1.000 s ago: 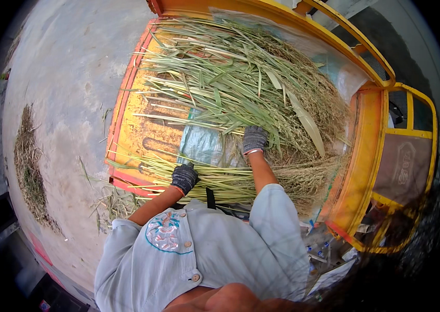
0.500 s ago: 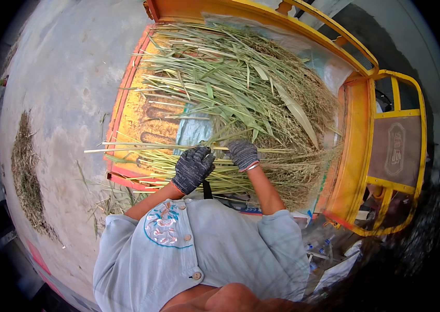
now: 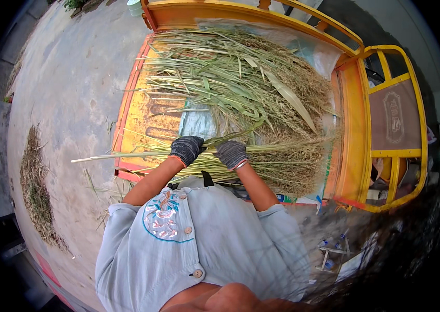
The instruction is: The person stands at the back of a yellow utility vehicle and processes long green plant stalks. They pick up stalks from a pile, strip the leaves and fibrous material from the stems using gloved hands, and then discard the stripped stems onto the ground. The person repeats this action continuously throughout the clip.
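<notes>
My left hand (image 3: 188,147), in a dark grey knit glove, is closed round a few long pale plant stalks (image 3: 121,155) whose cut ends stick out past the cart's left edge. My right hand (image 3: 231,154), gloved the same way, is closed on the same stalks a little farther right, with a green leaf between the two hands. The stalks' seed heads point right. Beneath my hands lies a loose layer of yellow-green stalks with brownish heads (image 3: 287,169). Beyond it is a larger pile of leafy stalks (image 3: 230,73). My fingertips are mostly hidden.
Both piles rest on a rusty yellow cart bed (image 3: 152,112) with a light blue sheet (image 3: 196,124) partly showing. A yellow rail (image 3: 329,26) runs along the far side, and a yellow-framed seat back (image 3: 394,117) stands right. Plant debris (image 3: 38,192) lies on the concrete at left.
Both hands stay on the stalks, whose cut ends now reach farther left and slope slightly down. My view has shifted, showing the cart turned a little.
</notes>
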Demonstrator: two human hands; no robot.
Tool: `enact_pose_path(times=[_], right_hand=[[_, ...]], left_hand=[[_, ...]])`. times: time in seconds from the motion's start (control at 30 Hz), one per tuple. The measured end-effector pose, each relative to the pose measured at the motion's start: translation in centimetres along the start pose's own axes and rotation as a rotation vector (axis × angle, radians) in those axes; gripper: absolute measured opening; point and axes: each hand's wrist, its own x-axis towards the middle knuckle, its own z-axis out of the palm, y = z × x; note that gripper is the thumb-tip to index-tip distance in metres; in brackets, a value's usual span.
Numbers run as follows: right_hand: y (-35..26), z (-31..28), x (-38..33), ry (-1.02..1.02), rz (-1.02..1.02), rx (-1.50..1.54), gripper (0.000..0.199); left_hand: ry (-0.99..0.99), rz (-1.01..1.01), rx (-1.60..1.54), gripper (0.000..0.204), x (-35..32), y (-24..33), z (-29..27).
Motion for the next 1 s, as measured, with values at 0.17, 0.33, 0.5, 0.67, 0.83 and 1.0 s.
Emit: enact_pose_path(times=[0.17,0.33,0.5,0.67,0.83,1.0], right_hand=[[-1.8,-0.7,0.8,0.003,-0.095,-0.033,0.037],[1.3,0.0,0.5,0.029,-0.11,0.084,0.045],[-0.7,-3.0,-0.4,-0.007,-0.074,0.015,0.042],[1.7,-1.3,0.1,0.009,-0.039,-0.056,0.033],[7.5,-0.9,0.0,0.061,0.01,-0.101,0.036],[5.7,-4.7,-1.1,0.129,0.108,-0.099,0.045]], left_hand=[[-0.028,-0.107,0.158,0.021,-3.2,-2.6,-0.6],[0.233,-0.297,0.241,0.023,-7.3,-9.7,-1.8],[0.267,-0.494,0.276,0.022,-14.2,-15.0,-3.3],[0.412,-0.787,0.439,0.011,-23.2,-22.5,-5.1],[0.67,-1.137,0.654,0.022,-47.2,-35.5,-3.0],[0.257,-1.88,0.37,0.064,-50.2,-26.0,-2.6]])
